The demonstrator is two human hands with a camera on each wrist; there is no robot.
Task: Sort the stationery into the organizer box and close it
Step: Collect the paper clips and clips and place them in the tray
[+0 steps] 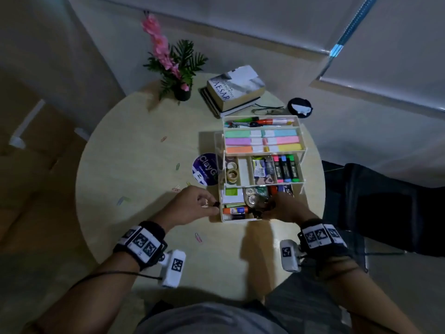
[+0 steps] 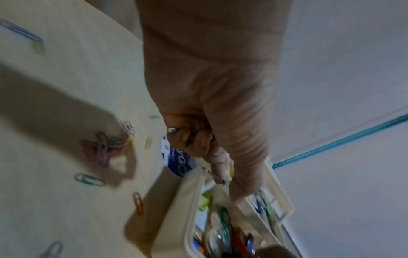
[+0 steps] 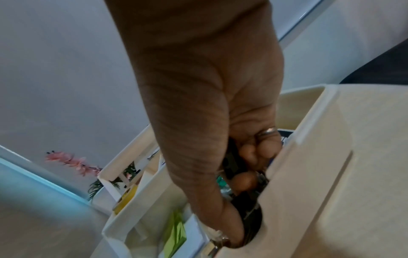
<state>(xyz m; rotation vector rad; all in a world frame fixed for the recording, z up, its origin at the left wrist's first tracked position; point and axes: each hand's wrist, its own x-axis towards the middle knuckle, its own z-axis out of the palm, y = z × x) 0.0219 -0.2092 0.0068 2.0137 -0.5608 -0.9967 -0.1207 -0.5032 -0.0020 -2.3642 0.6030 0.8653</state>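
The white tiered organizer box (image 1: 240, 219) stands open on the round table, its trays holding sticky notes (image 1: 262, 141), highlighters (image 1: 286, 168), tape rolls (image 1: 232, 171) and a glue stick (image 1: 234, 210). My left hand (image 1: 207, 204) hovers at the box's near left corner and pinches a small dark clip (image 2: 217, 178) between thumb and fingers. My right hand (image 1: 269, 208) reaches into the bottom tray, its fingers curled round a dark object (image 3: 247, 200) that they mostly hide. Several coloured paper clips (image 2: 103, 146) lie loose on the table left of the box.
A purple round lid (image 1: 204, 168) lies against the box's left side. Behind the box are stacked books (image 1: 233, 90), glasses (image 1: 267, 109), a black round pad (image 1: 299, 107) and a potted plant (image 1: 178, 66). A dark chair (image 1: 385, 203) stands at the right.
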